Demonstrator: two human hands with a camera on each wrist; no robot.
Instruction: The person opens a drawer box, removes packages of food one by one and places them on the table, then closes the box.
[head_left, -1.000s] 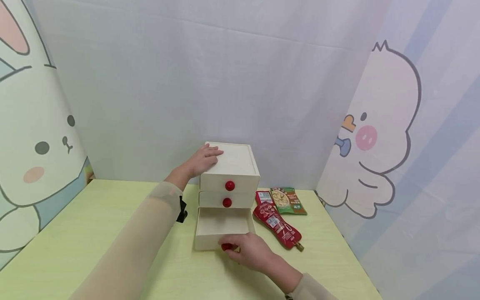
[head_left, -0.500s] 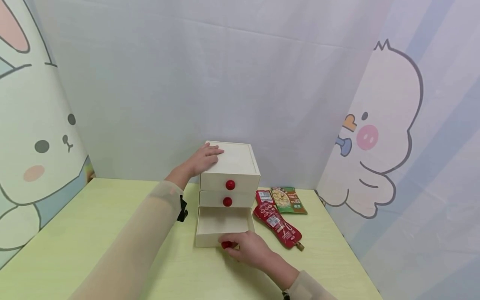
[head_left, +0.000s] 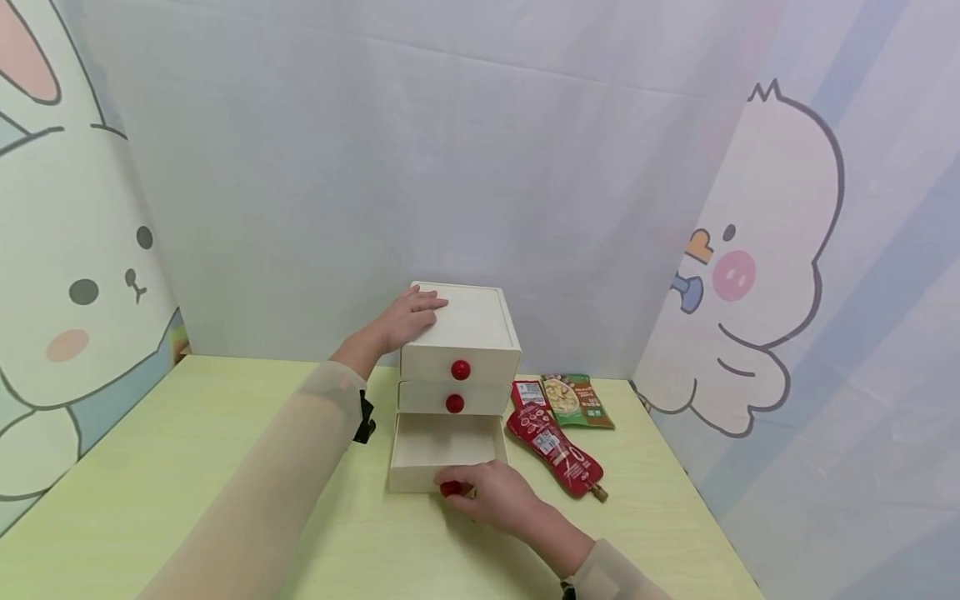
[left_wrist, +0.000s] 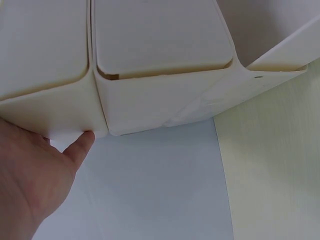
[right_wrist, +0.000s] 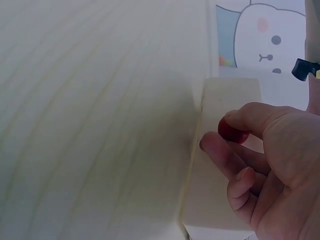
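Note:
A white drawer cabinet (head_left: 471,321) with three stacked drawers stands on the table. My left hand (head_left: 405,321) rests on its top near the left edge, fingers laid out flat; in the left wrist view, that hand's thumb (left_wrist: 80,150) touches the cabinet's side. The bottom drawer (head_left: 412,478) is pulled out and its visible inside holds nothing. My right hand (head_left: 498,497) pinches this drawer's red knob (right_wrist: 231,131) between thumb and fingers. Above it, the middle and top drawers are closed, each with a red knob (head_left: 461,369) bare of any hand.
Right of the cabinet lie a red pouch (head_left: 558,450) with a narrow capped end, another red packet (head_left: 529,393) partly under it, and a green-and-brown food packet (head_left: 577,402). A pale curtain (head_left: 300,183) hangs behind the light yellow-green table (head_left: 187,467).
The right hand and the bottom drawer have shifted very slightly toward the cabinet. My left hand stays in place on the top, and the packets lie as before.

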